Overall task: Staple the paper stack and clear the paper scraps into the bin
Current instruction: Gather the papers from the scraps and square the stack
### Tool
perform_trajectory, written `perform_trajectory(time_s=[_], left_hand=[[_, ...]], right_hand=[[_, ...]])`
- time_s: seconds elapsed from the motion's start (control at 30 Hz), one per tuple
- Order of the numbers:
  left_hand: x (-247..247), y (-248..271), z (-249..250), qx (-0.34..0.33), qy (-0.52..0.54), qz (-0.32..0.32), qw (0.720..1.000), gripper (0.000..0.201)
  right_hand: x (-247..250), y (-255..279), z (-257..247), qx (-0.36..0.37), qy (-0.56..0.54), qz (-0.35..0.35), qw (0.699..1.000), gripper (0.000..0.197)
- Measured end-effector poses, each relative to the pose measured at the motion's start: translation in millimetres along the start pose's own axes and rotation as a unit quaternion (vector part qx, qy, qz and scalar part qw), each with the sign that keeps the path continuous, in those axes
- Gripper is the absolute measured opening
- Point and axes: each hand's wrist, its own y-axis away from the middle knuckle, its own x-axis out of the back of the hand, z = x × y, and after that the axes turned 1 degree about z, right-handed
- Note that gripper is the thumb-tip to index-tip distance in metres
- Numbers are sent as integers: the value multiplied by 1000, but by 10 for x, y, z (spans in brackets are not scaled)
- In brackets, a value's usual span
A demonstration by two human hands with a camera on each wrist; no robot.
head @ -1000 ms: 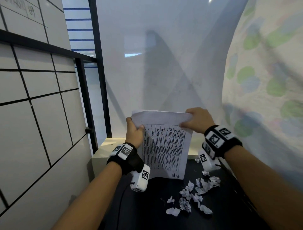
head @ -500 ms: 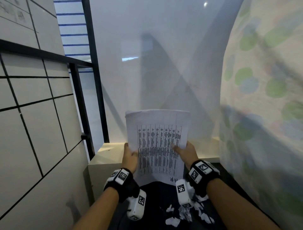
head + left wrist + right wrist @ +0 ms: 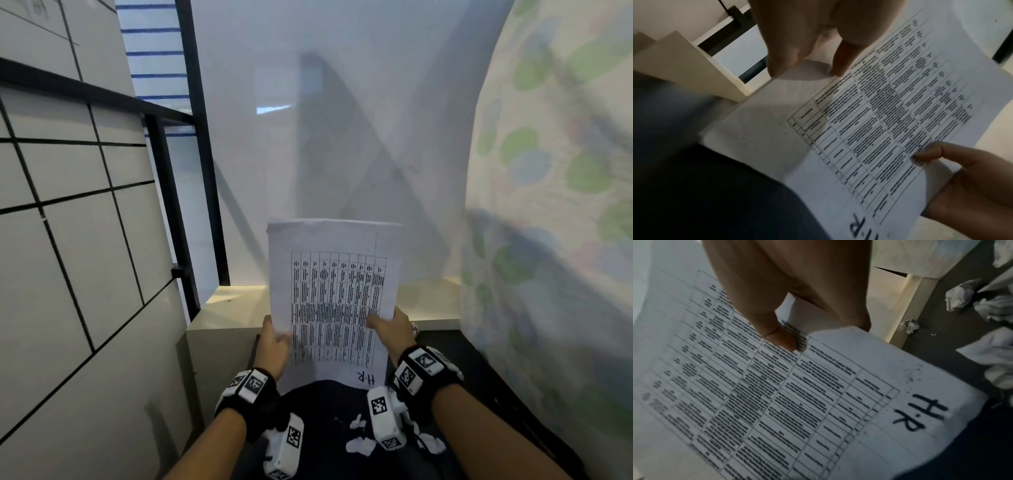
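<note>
I hold the paper stack (image 3: 334, 291) upright over the dark table (image 3: 455, 356), printed table facing me, "H·R" handwritten at its lower edge. My left hand (image 3: 274, 346) pinches its left edge (image 3: 803, 65), thumb on the front. My right hand (image 3: 390, 327) pinches the right edge, thumb (image 3: 781, 337) pressed on the print of the paper stack (image 3: 797, 402). Crumpled paper scraps (image 3: 359, 443) lie on the table below my wrists, also seen at the right in the right wrist view as paper scraps (image 3: 960, 296). No stapler or bin is in view.
A cream ledge (image 3: 233, 308) runs along the table's far side under a white wall. A tiled wall with black frame (image 3: 185, 257) closes the left. A patterned curtain (image 3: 548, 205) hangs at the right.
Both hands slid down from the stack's top edge to its lower sides; the stack now stands taller and straighter. The view tilted up a little.
</note>
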Motion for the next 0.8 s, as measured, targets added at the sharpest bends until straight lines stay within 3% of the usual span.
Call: perform_trajectory(time_s=[0.1, 0.17, 0.3, 0.5, 0.67, 0.8], left_hand=[[31, 15, -133, 46, -17, -22, 999, 46], [69, 7, -68, 45, -23, -23, 998, 30], [139, -83, 551, -48, -12, 9, 999, 23], [156, -219, 1406, -166, 8, 53, 985, 10], [145, -197, 1482, -226, -13, 86, 970, 14], [130, -132, 1494, -225, 25, 104, 968, 17]], right_hand=[[-21, 42, 4, -5, 17, -17, 1000, 16], [-4, 2, -103, 13, 0, -13, 1000, 21], [41, -112, -497, 105, -17, 27, 994, 34], [129, -158, -987, 157, -51, 32, 986, 22], [102, -137, -996, 169, -43, 41, 984, 18], [85, -100, -978, 189, -66, 49, 979, 27]])
